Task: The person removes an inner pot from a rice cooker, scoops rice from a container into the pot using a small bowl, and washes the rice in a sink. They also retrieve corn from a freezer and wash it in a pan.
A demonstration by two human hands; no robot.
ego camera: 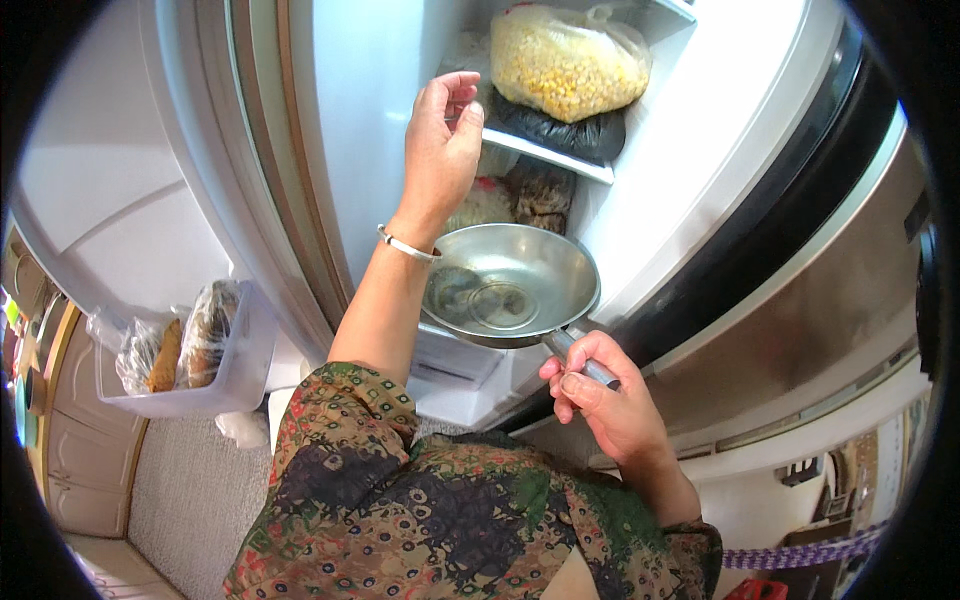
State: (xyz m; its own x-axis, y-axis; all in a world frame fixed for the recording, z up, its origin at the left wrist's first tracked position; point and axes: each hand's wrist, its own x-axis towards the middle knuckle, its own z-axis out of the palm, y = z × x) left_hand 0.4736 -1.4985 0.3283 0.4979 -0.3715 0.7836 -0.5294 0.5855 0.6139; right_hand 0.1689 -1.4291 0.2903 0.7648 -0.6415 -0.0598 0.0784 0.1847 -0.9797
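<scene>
My left hand (448, 139), a bangle on its wrist, is raised inside a refrigerator compartment, left of a clear plastic bag of yellow corn kernels (570, 67). Its fingers are curled and nothing shows in them; the palm side is partly hidden. The corn bag rests on a black plastic bag (559, 129) on a refrigerator shelf (547, 156). Below, my right hand (607, 390) is closed around the metal handle of a steel pan (517, 289). The pan is level in front of the lower shelf, with no food in it, only darker stains on its bottom.
More filled bags (540, 196) lie under the shelf. At the left, the open door carries a translucent bin (187, 401) with plastic-wrapped items. A second refrigerator door (750, 360) curves along the right. Cabinets (94, 420) stand at the far left.
</scene>
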